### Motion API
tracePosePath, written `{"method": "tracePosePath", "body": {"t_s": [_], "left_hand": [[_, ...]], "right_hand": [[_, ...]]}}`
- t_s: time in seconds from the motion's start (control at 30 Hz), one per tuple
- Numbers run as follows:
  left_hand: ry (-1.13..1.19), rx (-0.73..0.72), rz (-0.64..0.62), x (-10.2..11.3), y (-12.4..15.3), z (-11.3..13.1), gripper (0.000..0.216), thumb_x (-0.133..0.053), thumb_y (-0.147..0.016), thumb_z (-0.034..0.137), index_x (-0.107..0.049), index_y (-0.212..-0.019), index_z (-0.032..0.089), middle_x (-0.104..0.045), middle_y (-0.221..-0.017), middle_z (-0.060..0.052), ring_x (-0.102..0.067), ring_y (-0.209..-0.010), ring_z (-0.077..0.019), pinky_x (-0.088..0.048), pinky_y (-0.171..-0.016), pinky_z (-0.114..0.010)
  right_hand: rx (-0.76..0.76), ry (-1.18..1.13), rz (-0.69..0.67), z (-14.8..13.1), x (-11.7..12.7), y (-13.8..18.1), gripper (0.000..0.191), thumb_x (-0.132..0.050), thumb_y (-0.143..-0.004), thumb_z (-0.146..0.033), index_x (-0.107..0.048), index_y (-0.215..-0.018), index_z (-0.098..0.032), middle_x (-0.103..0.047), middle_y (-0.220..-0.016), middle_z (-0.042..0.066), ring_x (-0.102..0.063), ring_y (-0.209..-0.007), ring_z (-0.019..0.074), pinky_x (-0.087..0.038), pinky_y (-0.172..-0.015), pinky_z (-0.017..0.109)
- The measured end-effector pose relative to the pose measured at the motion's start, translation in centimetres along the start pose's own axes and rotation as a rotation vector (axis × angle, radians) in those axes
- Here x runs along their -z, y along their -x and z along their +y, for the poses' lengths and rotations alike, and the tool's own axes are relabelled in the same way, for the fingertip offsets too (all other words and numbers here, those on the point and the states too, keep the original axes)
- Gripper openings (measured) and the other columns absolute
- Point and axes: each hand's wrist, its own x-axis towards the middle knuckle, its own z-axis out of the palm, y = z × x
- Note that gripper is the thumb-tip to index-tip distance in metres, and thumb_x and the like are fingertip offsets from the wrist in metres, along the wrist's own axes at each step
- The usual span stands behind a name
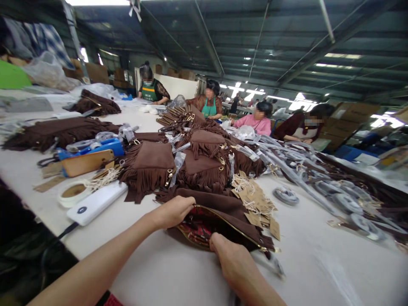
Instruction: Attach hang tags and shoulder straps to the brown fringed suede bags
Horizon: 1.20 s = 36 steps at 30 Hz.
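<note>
A brown fringed bag [229,208] lies on the table in front of me, its gold zipper undone and its red patterned lining showing. My left hand [175,211] pinches the bag's far edge at the left end of the zipper. On the near edge, my right hand [228,250] is closed, with the thumb on top and the other fingers hidden at the opening. Between my hands the mouth of the bag gapes. Just right of the bag lies a heap of brown paper tags [255,199] with white strings.
More brown fringed bags [149,161] are piled beyond my hands. At left are a white power bank [97,203], a tape roll [75,191] and a blue tray [108,146]. Wrapped straps [347,202] cover the right side. Several co-workers [210,102] sit at the far side.
</note>
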Motion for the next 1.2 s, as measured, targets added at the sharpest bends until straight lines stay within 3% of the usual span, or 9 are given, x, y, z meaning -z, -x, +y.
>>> {"method": "tracePosePath", "body": {"t_s": [0.17,0.3,0.5,0.7,0.83,1.0,1.1,1.2], "left_hand": [[0.126,0.019,0.064,-0.3,-0.2,-1.1,0.023,-0.037,-0.093,0.023,-0.055,-0.079,0.020,-0.057,-0.074,0.001,-0.050,-0.071,-0.0161,-0.038,-0.067,-0.026],[0.204,0.054,0.098,-0.5,-0.4,-1.6,0.023,-0.037,-0.091,0.025,-0.053,-0.076,0.020,-0.055,-0.073,0.001,-0.049,-0.072,-0.0161,-0.039,-0.068,-0.025],[0.290,0.098,0.132,-1.1,-0.6,-2.0,0.019,-0.040,-0.087,0.026,-0.053,-0.076,0.020,-0.055,-0.074,0.001,-0.050,-0.073,-0.0167,-0.038,-0.070,-0.026],[0.379,0.140,0.195,-1.5,-0.7,-2.2,0.018,-0.040,-0.087,0.027,-0.052,-0.076,0.020,-0.055,-0.075,0.001,-0.050,-0.074,-0.0163,-0.040,-0.071,-0.025],[0.419,0.164,0.260,-1.8,-0.6,-2.6,0.020,-0.038,-0.089,0.029,-0.052,-0.078,0.020,-0.056,-0.078,0.001,-0.050,-0.075,-0.0163,-0.042,-0.070,-0.025],[0.442,0.123,0.303,-2.3,-0.6,-2.4,0.014,-0.040,-0.087,0.022,-0.052,-0.080,0.020,-0.056,-0.077,0.001,-0.053,-0.076,-0.0167,-0.044,-0.071,-0.026],[0.460,0.064,0.335,-2.4,-0.3,-1.8,0.020,-0.039,-0.084,0.012,-0.053,-0.094,0.020,-0.060,-0.090,-0.001,-0.056,-0.088,-0.0173,-0.046,-0.082,-0.028],[0.411,-0.049,0.358,-2.4,0.3,-1.6,0.029,-0.039,-0.082,0.006,-0.055,-0.101,0.021,-0.058,-0.122,-0.007,-0.052,-0.116,-0.0188,-0.039,-0.103,-0.032]], "right_hand": [[-0.026,-0.217,0.064,-1.1,0.7,-2.4,0.024,-0.029,-0.096,-0.022,-0.040,-0.075,-0.024,-0.053,-0.067,-0.001,-0.044,-0.058,0.0155,-0.026,-0.054,0.027],[-0.062,-0.265,0.022,-1.1,-0.1,-3.8,0.022,-0.032,-0.096,-0.024,-0.039,-0.075,-0.024,-0.048,-0.061,-0.004,-0.038,-0.053,0.0136,-0.022,-0.053,0.027],[-0.093,-0.369,0.111,-0.3,-0.3,-4.1,0.025,-0.029,-0.098,-0.030,-0.040,-0.076,-0.025,-0.041,-0.060,-0.005,-0.037,-0.053,0.0140,-0.025,-0.053,0.026],[0.044,-0.462,0.081,-1.2,-0.7,-4.3,0.027,-0.030,-0.099,-0.030,-0.044,-0.077,-0.023,-0.051,-0.074,0.000,-0.046,-0.067,0.0157,-0.034,-0.062,0.027],[0.010,-0.722,0.089,-1.8,-1.4,-4.4,0.032,-0.034,-0.100,-0.041,-0.045,-0.077,-0.022,-0.052,-0.076,0.000,-0.045,-0.068,0.0146,-0.036,-0.063,0.026],[-0.209,-1.318,-0.089,-1.8,-2.0,-4.8,0.046,-0.054,-0.084,-0.067,-0.044,-0.076,-0.023,-0.049,-0.069,-0.006,-0.019,-0.043,0.0055,-0.014,-0.040,0.022],[-0.268,-1.406,-0.037,-1.7,-2.3,-5.2,0.049,-0.064,-0.076,-0.068,-0.045,-0.074,-0.022,-0.051,-0.072,-0.006,-0.016,-0.042,0.0035,-0.009,-0.040,0.022],[-0.276,-1.371,-0.014,-1.6,-2.4,-5.3,0.052,-0.064,-0.074,-0.069,-0.045,-0.071,-0.021,-0.050,-0.069,-0.006,-0.018,-0.043,0.0039,-0.009,-0.041,0.021]]}}
